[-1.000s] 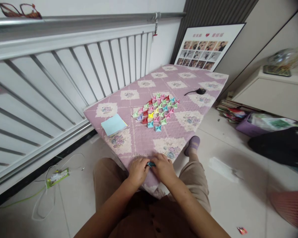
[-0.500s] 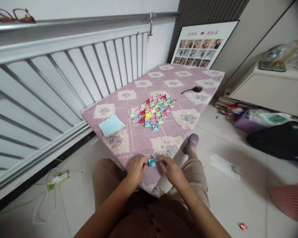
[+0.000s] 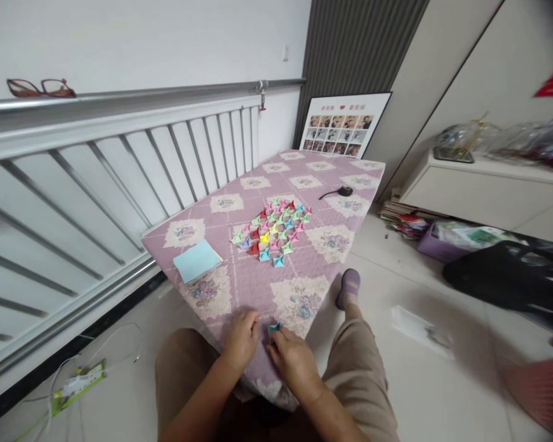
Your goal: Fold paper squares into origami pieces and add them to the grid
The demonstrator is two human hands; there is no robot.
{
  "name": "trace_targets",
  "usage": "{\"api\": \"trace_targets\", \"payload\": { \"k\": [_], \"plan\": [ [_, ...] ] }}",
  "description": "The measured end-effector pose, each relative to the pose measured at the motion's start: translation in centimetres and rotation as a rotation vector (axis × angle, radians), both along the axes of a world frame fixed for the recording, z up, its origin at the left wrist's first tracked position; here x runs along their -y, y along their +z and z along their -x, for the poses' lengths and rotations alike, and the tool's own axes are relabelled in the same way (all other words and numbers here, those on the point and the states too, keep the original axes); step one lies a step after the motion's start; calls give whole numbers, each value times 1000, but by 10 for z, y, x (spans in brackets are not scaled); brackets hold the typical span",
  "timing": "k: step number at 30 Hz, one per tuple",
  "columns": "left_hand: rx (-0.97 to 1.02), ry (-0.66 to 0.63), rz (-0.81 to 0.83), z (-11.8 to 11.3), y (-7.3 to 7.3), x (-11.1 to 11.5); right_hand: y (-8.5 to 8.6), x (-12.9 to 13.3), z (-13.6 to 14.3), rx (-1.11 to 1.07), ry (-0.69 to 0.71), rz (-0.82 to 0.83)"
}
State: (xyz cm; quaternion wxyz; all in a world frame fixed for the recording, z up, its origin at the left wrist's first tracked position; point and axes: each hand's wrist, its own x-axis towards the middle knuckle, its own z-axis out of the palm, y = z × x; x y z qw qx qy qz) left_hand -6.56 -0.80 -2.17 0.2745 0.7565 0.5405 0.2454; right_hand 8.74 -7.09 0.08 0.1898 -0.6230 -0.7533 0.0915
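Observation:
My right hand (image 3: 295, 362) is closed on a small blue folded-paper piece (image 3: 273, 329) at the near end of the table, its fingertips on the piece's right and near side. Part of the piece is hidden behind the fingers. Just left of it, my left hand (image 3: 243, 336) rests on the tablecloth, fingers loosely bent and holding nothing that I can see. Farther up the table, several similar folded-paper pieces (image 3: 264, 238) in green, pink, red, yellow and blue stand in close rows. A stack of light-blue paper sheets (image 3: 197, 261) lies to their left.
A purple flowered cloth covers the table (image 3: 253, 288). Toward its far right lies a black round object with a thin tail (image 3: 345, 191). A white railing (image 3: 166, 159) runs along the left side. A power strip (image 3: 78, 387) with cables is on the floor at left.
My right hand has moved in from the right and taken hold of the blue folded piece, which lay between both hands. The camera view has tilted up.

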Motion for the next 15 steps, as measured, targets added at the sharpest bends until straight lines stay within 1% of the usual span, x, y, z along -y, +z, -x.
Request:
{"api": "trace_targets", "payload": {
  "k": [4, 7, 11, 15],
  "plan": [
    [-11, 32, -66, 6, 7, -29, -7, -3, -2, 8, -15, -21],
    [-53, 47, -129, 5, 13, -50, -14, -3, -6, -31, -21, -55],
    [-164, 96, -166, -5, 18, -78, -22, -3, -14, -125, -35, -96],
    [-295, 204, -162, -17, 16, -101, -25, -3, -23, -295, -56, -113]
  ]
}}
